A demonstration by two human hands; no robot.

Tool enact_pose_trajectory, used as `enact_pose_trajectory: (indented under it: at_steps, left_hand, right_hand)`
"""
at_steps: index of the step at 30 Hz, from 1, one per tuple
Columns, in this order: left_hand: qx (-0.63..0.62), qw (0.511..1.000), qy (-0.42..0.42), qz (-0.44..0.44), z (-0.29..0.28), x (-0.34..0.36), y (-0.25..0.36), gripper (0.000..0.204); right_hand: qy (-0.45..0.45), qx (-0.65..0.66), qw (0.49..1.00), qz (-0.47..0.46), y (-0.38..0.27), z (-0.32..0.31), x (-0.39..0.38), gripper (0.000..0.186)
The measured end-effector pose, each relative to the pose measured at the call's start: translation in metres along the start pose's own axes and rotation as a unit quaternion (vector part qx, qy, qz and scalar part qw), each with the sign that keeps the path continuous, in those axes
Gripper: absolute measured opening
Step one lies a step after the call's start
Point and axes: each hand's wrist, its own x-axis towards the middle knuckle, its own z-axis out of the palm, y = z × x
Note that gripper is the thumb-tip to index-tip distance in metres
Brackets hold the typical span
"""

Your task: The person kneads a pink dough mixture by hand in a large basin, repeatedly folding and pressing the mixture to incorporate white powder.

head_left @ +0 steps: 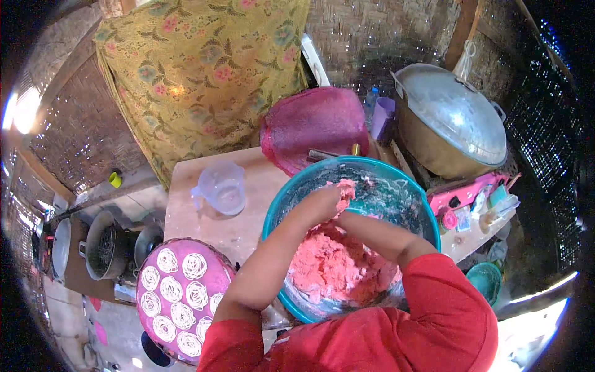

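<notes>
The work area is a room with woven walls [384,37], with a patterned cloth [204,80] hung behind a wooden surface [263,186]. A teal basin [427,201] is located at the right part of this surface and contains a pink, crumbly dough-like mass [331,266]. The mass lies in the near half of the basin, on the body side of both hands; it is irregular and presents no clear long axis. The left hand [323,203] and right hand [346,220] meet above its far edge, the right apparently nearer to it. Pink material [346,191] adheres at the left fingers. Finger closure cannot be determined: the left fingers are coated and the right are hidden. Left of the basin are a translucent jug [223,189] and a purple round tray [212,256] carrying white strand nests [183,315].
</notes>
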Motion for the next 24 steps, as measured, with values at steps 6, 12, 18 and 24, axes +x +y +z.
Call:
enact_pose_trajectory:
  at_steps: [6, 12, 18, 24]
  left_hand:
    - [0.024, 0.998, -0.002, -0.061, -0.001, -0.005, 0.011, 0.029]
    - [0.058, 0.996, -0.046, -0.056, 0.015, -0.003, -0.014, 0.029]
    - [0.014, 0.999, -0.013, -0.042, 0.012, -0.018, -0.012, 0.028]
    - [0.066, 0.990, -0.085, -0.089, -0.010, -0.020, 0.038, 0.031]
  right_hand:
    - [-0.158, -0.368, 0.916, 0.004, -0.045, 0.091, -0.022, 0.033]
    - [-0.220, -0.445, 0.854, -0.158, -0.008, 0.112, -0.103, 0.023]
    - [-0.019, -0.434, 0.899, -0.052, -0.066, 0.072, -0.231, 0.040]
    - [0.121, -0.440, 0.888, 0.051, 0.034, 0.075, -0.207, 0.079]
